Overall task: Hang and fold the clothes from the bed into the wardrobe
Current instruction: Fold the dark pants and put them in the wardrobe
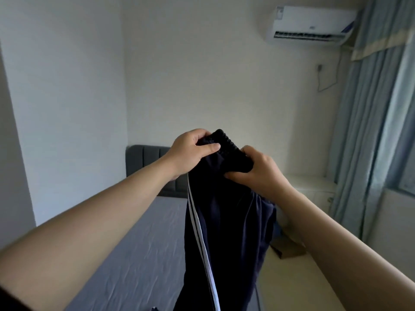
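Navy fabric with two white stripes down its left seam makes up the one garment in view, a pair of track trousers (224, 221) held up in the air above the near part of the bed (139, 254). Two hands hold it by the gathered elastic waistband (226, 142). On the left side of the waistband, the left hand (190, 151) has its fingers curled over the band and its thumb pressed across the front. The right hand (258, 169) pinches the right side, thumb in front, fingers tucked behind the cloth. Both legs hang straight down between the forearms. One grey sheet covers the bed, with one dark padded headboard (146, 162) at the far end. One air conditioner (312, 25) sits high on the far wall, and one blue curtain (377, 108) hangs at the right.
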